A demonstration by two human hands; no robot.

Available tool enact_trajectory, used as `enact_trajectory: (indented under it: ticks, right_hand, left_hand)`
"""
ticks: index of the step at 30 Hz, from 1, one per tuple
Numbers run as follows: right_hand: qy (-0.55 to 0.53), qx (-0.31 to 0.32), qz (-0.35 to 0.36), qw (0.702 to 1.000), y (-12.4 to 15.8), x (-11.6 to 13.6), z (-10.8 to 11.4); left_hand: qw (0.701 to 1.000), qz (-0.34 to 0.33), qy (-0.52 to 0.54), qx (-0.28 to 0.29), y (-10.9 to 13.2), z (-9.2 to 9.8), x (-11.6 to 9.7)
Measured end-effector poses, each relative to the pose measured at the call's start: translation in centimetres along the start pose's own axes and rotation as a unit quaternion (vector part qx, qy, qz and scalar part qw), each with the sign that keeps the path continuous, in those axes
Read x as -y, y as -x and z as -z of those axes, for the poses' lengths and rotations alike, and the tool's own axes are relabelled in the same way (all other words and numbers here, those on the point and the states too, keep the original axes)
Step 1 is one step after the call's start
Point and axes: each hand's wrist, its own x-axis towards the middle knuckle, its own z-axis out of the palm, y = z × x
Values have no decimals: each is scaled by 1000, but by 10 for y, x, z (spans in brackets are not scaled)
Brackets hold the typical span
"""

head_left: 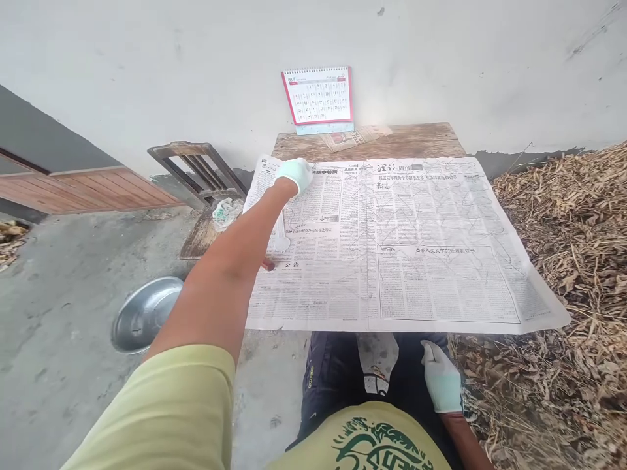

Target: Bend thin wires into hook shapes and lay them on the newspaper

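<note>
My left hand (295, 175), in a white glove with a pale green cuff, is closed at the upper left part of a spread newspaper (431, 287). What its fingers hold, if anything, is hidden. Near my left forearm lie a whitish translucent piece (282, 243) and the end of a reddish-brown stick (268, 264), mostly covered by the arm. Thin scribbled lines run over the newspaper, chiefly on its right half. Gloved too, my right hand (442, 378) rests on my right thigh below the table edge, fingers laid along it and holding nothing visible.
A desk calendar (322, 98) stands at the back of the wooden table (421, 137) by the wall. To the left are a wooden chair (196, 163) with a crumpled plastic bag (226, 213) on it and a metal basin (147, 313). Dry leaves (582, 261) pile up at right.
</note>
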Motion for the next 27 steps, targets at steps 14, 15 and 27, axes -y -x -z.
enact_trajectory:
  ticks: [14,15,27]
  right_hand:
    - [-40,17,5,999,-3,10,2]
    - [-43,18,6,999,-2,10,2]
    - [-137,54,51,988,14,33,18]
  left_hand:
    - [959,74,243,-124,69,53,18]
    - [949,82,277,-129,73,55,17]
    - [874,32,480,-68,185,66,-10]
